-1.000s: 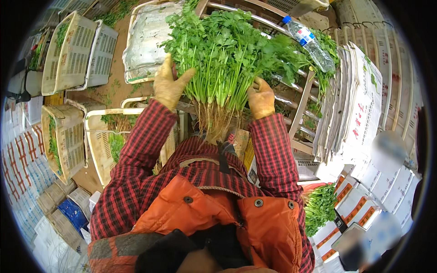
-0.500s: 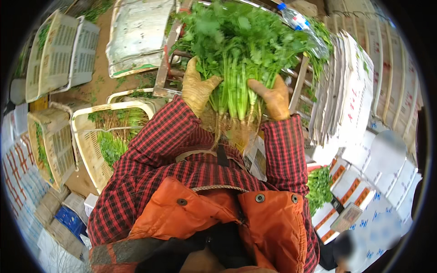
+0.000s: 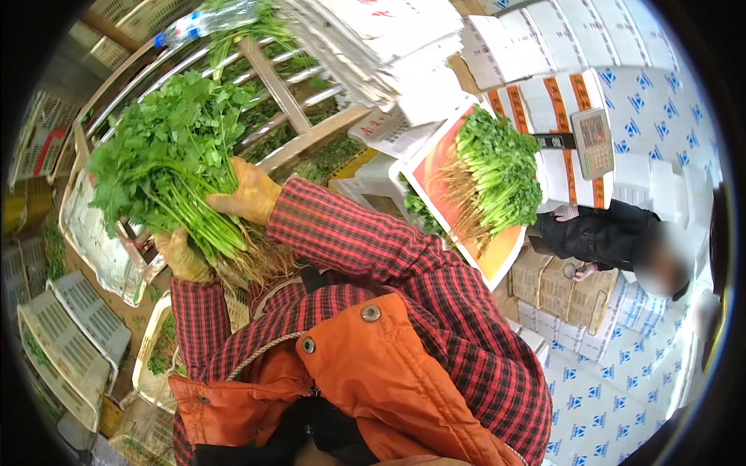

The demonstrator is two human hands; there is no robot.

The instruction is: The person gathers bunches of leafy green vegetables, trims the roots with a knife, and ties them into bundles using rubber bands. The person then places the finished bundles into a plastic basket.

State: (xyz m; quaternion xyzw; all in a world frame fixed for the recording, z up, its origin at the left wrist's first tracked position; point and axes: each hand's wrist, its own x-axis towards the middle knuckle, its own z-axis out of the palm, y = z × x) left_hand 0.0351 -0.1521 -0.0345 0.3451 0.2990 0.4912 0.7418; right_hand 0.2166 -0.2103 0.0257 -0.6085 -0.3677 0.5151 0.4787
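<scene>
A thick bunch of coriander (image 3: pixel 175 147) with leafy tops, pale stems and trailing roots is held in front of me. My left hand (image 3: pixel 185 255), in a worn yellowish glove, grips the stems from the near left side. On their right side my right hand (image 3: pixel 250 193), gloved alike, is closed round them with the thumb laid across. The roots hang between my forearms toward my checked jacket, and the leaves point away to the far left. The fingers behind the stems are hidden.
A slatted metal rack (image 3: pixel 280 85) lies beyond the bunch, with a plastic bottle (image 3: pixel 206 23) and a paper stack (image 3: pixel 365 46). Rightward, more coriander (image 3: pixel 501 167) lies on a scale tray (image 3: pixel 435 147) beside its display (image 3: pixel 592 144). A person (image 3: pixel 598 237) is at far right; crates (image 3: pixel 74 349) stand left.
My view has turned to the right, bringing the scale and its pile into fuller sight. Both hands keep hold of the bunch, which now tilts with its leaves to the left.
</scene>
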